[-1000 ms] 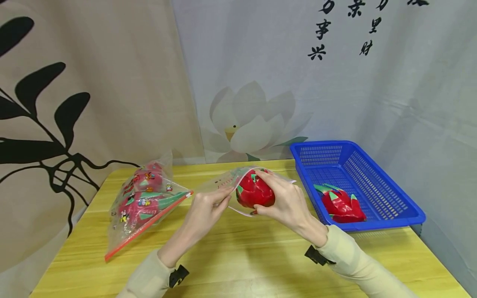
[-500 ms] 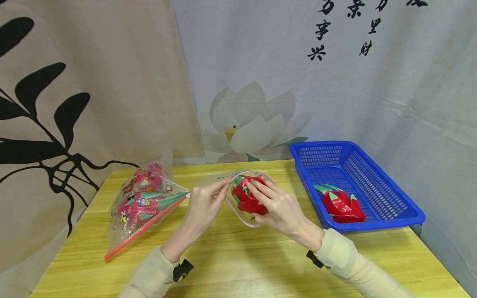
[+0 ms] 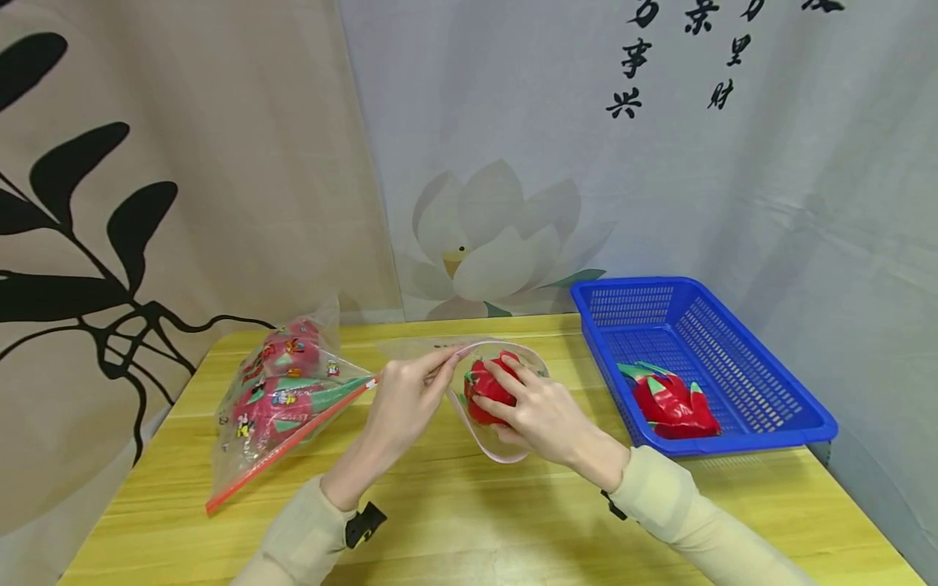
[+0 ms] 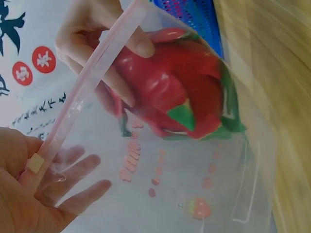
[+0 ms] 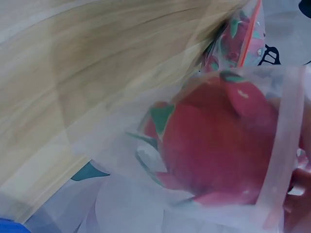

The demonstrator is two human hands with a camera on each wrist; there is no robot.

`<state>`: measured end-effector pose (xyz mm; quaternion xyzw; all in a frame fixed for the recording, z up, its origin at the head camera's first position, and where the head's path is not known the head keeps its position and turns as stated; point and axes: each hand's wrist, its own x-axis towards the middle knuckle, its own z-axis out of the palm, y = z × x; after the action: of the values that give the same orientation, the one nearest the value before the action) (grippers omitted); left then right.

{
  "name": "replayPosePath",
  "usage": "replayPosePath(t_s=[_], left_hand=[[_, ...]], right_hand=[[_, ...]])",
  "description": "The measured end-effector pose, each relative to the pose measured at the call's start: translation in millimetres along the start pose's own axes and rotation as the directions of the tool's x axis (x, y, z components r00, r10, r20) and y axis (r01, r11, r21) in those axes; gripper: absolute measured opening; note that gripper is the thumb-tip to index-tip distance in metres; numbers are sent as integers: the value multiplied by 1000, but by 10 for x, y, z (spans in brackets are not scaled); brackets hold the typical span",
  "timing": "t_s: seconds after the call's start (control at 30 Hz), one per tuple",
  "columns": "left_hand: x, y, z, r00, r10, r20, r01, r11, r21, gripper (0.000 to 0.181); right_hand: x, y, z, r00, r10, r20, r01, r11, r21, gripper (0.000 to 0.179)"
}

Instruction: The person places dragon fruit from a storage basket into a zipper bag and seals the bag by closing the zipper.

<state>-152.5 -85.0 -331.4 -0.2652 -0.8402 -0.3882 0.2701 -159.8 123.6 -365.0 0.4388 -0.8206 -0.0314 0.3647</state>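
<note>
A red dragon fruit (image 3: pixel 487 394) with green-tipped scales sits inside the mouth of a clear zip bag (image 4: pixel 233 194). My right hand (image 3: pixel 538 413) grips the fruit from the right, its fingers reaching in past the bag's rim. At the rim's left edge my left hand (image 3: pixel 407 392) pinches the pink zip strip, near a pale slider (image 4: pixel 34 163). Seen from the right wrist, the dragon fruit (image 5: pixel 218 141) shows through the film, and most of the right hand is cut off at the frame edge.
On the table's left lies a filled zip bag (image 3: pixel 282 399) with a red-orange strip and dragon fruits inside. A blue plastic basket (image 3: pixel 747 350) stands at the right, holding another dragon fruit (image 3: pixel 672 405). Printed cloth hangs behind the wooden table (image 3: pixel 498 529).
The right hand has moved slightly left and down with the dragon fruit, deeper into the bag. The bag's mouth is spread wider. The left hand stays at the rim, shifted very little.
</note>
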Motion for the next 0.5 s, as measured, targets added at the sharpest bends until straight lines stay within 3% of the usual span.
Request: replayPosePath(t_s=[0.27,0.5], left_hand=[[-13,-34,83,999,24,23,-24,1000,6,17],[-32,-58,143,998,20,56,-21,1000,23,17]], right_hand=[[-65,12,144,998,-46,48,48,998,-47,41],[-175,-67,216,983,-86,160,103,990,-100,58]])
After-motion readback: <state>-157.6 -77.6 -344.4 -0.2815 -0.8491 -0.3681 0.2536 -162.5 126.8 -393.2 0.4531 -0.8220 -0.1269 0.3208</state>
